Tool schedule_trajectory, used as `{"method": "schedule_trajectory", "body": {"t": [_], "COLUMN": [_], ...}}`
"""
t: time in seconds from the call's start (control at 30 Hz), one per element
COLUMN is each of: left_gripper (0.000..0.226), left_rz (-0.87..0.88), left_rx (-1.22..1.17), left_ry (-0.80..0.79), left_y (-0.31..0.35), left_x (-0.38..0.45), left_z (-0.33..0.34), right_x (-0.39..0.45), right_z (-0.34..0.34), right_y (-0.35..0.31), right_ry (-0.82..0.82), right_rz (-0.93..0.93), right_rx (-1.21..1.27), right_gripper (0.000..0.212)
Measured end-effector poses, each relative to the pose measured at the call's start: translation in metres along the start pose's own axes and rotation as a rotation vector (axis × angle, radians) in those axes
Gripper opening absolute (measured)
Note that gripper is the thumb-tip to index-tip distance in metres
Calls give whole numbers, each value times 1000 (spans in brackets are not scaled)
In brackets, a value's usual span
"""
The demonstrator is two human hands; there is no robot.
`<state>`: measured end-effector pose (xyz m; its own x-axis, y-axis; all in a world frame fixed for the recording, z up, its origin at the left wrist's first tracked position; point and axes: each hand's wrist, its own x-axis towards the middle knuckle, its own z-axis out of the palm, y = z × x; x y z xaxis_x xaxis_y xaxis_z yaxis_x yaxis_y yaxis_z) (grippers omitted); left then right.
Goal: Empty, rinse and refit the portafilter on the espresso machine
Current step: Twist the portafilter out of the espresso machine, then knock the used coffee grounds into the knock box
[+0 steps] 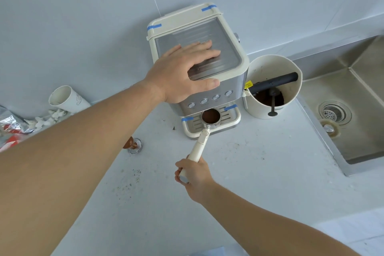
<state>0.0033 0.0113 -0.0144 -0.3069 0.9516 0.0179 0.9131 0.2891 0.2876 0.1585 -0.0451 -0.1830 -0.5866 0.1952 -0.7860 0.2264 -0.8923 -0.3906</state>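
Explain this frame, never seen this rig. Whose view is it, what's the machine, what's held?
One picture, from a camera worn on the person's head, looking down at a white counter. No robot: two bare hands. The left hand presses flat on top of the espresso machine. The right hand grips the handle of the portafilter, its basket full of coffee grounds, over the drip tray. Beside the machine stands a knock box holding used grounds, then a steel sink. A paper cup lies tipped at left.

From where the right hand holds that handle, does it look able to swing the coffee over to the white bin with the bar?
Probably yes. The right hand grips the portafilter, and the knock box stands open just right of the espresso machine, with bare counter between.
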Motion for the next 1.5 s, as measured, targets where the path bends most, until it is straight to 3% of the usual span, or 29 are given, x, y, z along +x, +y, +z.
{"method": "schedule_trajectory", "body": {"t": [0.43, 0.63, 0.83, 1.13, 1.37, 1.5], "left_gripper": [77, 77, 61, 56, 51, 57], "left_rz": [20, -58, -152, -217, -183, -241], "left_rx": [128, 112, 100, 22, -3, -22], "left_ry": [-39, -5, 53, 159, 183, 150], "left_y": [-1, 9, 23, 33, 36, 35], "left_x": [0, -3, -3, 3, 21, 23], "left_z": [0, 4, 9, 6, 9, 10], "right_x": [-63, -98, -126, -148, -143, -133], "right_z": [-85, -126, -150, -160, -156, -157], "right_y": [-10, -38, -70, -124, -171, -194], "right_ry": [-106, -189, -249, -283, -272, -253], "right_rz": [14, -34, -66, -149, -253, -328], "right_rx": [-181, -270, -299, -253, -145, -115], "right_gripper": [29, 29, 21, 6, 41, 41]}}
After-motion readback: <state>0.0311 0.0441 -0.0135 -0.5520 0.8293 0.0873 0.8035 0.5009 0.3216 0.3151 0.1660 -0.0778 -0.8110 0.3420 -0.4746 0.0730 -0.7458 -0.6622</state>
